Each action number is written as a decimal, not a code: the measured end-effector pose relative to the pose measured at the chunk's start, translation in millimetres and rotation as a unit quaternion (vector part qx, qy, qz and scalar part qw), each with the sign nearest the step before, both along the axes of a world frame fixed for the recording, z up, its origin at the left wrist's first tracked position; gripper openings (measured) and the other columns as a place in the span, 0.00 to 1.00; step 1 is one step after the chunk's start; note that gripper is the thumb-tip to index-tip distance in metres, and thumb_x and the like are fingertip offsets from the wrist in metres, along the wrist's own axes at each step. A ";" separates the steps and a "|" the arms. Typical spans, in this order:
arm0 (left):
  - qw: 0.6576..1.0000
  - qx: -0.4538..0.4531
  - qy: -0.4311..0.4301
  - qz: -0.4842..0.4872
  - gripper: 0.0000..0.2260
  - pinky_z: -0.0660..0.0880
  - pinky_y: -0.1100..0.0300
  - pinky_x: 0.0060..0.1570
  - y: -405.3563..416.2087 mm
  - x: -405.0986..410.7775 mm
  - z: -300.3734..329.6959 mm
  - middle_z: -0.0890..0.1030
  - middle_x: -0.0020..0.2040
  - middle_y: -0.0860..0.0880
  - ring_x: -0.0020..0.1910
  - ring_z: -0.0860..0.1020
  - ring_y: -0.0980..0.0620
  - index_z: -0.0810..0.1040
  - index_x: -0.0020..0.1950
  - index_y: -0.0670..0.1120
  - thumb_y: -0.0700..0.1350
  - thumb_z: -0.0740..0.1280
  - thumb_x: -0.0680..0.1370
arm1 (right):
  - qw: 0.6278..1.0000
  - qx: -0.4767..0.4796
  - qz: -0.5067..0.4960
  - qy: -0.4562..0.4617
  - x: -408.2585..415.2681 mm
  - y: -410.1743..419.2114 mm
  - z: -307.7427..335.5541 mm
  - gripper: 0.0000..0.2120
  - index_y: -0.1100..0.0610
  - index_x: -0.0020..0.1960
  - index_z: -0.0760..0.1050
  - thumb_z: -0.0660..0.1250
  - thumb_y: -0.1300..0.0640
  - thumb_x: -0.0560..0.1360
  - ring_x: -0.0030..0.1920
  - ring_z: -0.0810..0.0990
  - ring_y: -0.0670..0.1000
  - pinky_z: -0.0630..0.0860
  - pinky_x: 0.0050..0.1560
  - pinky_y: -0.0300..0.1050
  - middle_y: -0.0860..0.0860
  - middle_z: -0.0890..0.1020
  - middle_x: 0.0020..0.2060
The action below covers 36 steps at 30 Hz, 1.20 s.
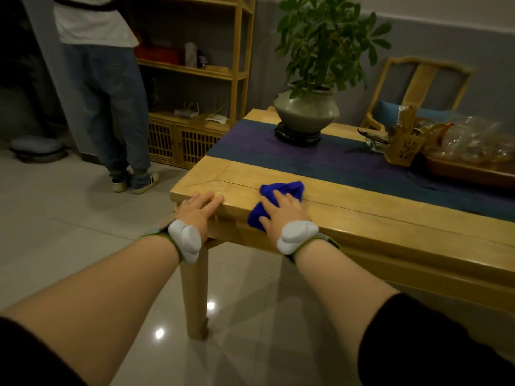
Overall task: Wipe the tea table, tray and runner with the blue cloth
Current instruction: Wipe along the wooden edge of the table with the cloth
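The blue cloth (pixel 289 190) lies bunched on the near left corner of the light wooden tea table (pixel 376 218). My right hand (pixel 281 213) presses flat on the cloth with straight fingers. My left hand (pixel 199 210) rests flat on the table's corner edge, to the left of the cloth, and holds nothing. A dark blue and purple runner (pixel 320 160) stretches along the table's middle. At the far right, a brown tea tray (pixel 468 171) carries several clear glass pieces.
A potted plant (pixel 306 112) stands on the runner at the far end. A wooden utensil holder (pixel 404 149) sits beside the tray. A person in jeans (pixel 111 107) stands at the left by a wooden shelf (pixel 200 73). A chair (pixel 418 87) is behind the table.
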<state>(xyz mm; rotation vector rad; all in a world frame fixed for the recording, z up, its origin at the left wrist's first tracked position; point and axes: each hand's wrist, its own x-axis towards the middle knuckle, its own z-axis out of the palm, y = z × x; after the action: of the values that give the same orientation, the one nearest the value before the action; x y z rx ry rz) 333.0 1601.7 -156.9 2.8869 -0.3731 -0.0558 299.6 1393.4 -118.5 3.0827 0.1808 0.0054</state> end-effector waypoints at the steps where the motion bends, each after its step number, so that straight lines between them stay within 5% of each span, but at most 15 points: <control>1: 1.000 0.003 0.003 0.001 0.39 0.41 0.51 0.73 -0.3 0.1 1.6 0.45 0.77 0.52 0.76 0.42 0.45 0.46 0.77 0.56 0.32 0.62 0.74 | 1.000 0.000 0.025 0.005 3.3 6.9 0.9 0.25 0.49 0.77 0.50 0.51 0.47 0.82 0.75 0.49 0.58 0.51 0.74 0.56 0.51 0.50 0.77; 6: 1.000 0.001 0.003 0.005 0.39 0.42 0.50 0.73 -0.5 -4.0 6.9 0.45 0.77 0.52 0.76 0.43 0.45 0.47 0.77 0.56 0.32 0.61 0.74 | 0.996 0.019 0.084 -0.015 3.6 -6.5 4.9 0.23 0.46 0.74 0.59 0.57 0.54 0.80 0.72 0.61 0.55 0.61 0.70 0.52 0.49 0.61 0.74; 12: 1.000 -0.006 -0.004 0.004 0.37 0.42 0.52 0.73 -2.8 -6.3 8.9 0.46 0.77 0.52 0.76 0.44 0.45 0.49 0.77 0.54 0.31 0.61 0.74 | 0.993 -0.037 -0.102 0.044 -4.0 -65.7 17.3 0.22 0.51 0.70 0.62 0.59 0.50 0.77 0.68 0.66 0.57 0.61 0.66 0.58 0.51 0.65 0.71; 18: 1.000 -0.014 -0.006 0.001 0.38 0.41 0.52 0.73 -1.7 -5.7 7.3 0.47 0.77 0.52 0.76 0.44 0.46 0.50 0.77 0.54 0.31 0.62 0.73 | 0.998 0.052 -0.018 -0.016 5.4 -27.3 11.2 0.21 0.53 0.73 0.58 0.52 0.53 0.81 0.67 0.67 0.57 0.68 0.64 0.53 0.52 0.68 0.69; 25: 0.998 0.055 0.021 0.000 0.39 0.44 0.47 0.73 -1.1 -6.7 18.2 0.48 0.77 0.53 0.76 0.46 0.45 0.47 0.77 0.56 0.34 0.63 0.74 | 0.992 0.064 0.095 0.060 18.3 6.3 18.2 0.34 0.53 0.75 0.56 0.67 0.63 0.73 0.68 0.68 0.57 0.67 0.66 0.50 0.54 0.65 0.71; 31: 0.995 0.100 -0.009 0.001 0.35 0.54 0.47 0.72 0.4 -9.8 23.7 0.53 0.76 0.55 0.74 0.54 0.45 0.46 0.76 0.59 0.39 0.62 0.77 | 0.999 -0.018 -0.040 0.018 9.3 -67.4 21.2 0.24 0.42 0.74 0.54 0.54 0.52 0.80 0.72 0.59 0.59 0.63 0.66 0.52 0.50 0.55 0.75; 36: 0.997 0.070 -0.003 0.017 0.31 0.52 0.50 0.72 -2.7 -7.6 23.2 0.55 0.76 0.53 0.74 0.55 0.44 0.48 0.76 0.57 0.39 0.59 0.79 | 0.992 -0.053 -0.087 0.069 17.2 -32.0 28.5 0.33 0.45 0.74 0.53 0.65 0.47 0.74 0.70 0.59 0.61 0.60 0.67 0.58 0.52 0.59 0.73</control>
<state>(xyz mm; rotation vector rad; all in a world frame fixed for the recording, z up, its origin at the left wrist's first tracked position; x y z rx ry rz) 325.4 1599.0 -133.7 3.0310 -0.3345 -0.0691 316.8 1361.4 -90.0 2.9812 -0.0808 -0.2161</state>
